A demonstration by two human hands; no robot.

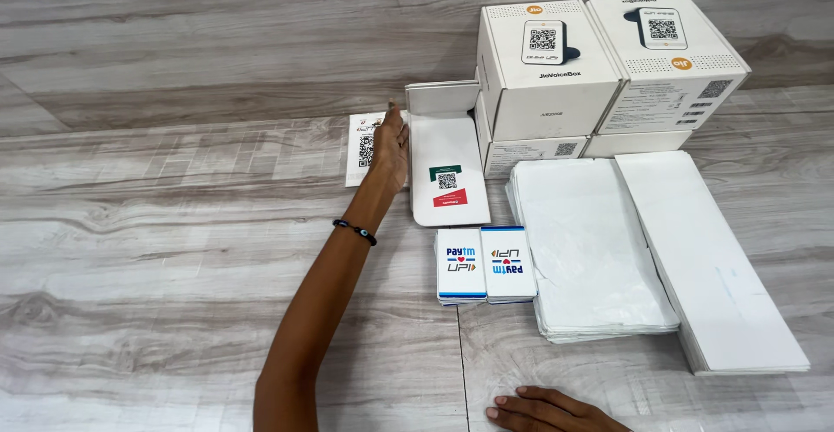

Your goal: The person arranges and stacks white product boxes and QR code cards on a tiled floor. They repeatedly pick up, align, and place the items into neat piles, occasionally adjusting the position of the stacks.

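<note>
We see a white printed sheet (pixel 363 149) lying flat on the surface just left of centre in the upper half of the frame; it carries a square black code pattern, and its right edge is hidden. Touching that side, a white folded card holder (pixel 445 167) lies open on its back, narrow and rounded at its lower end, with a small green, white and red label near the bottom.
</note>
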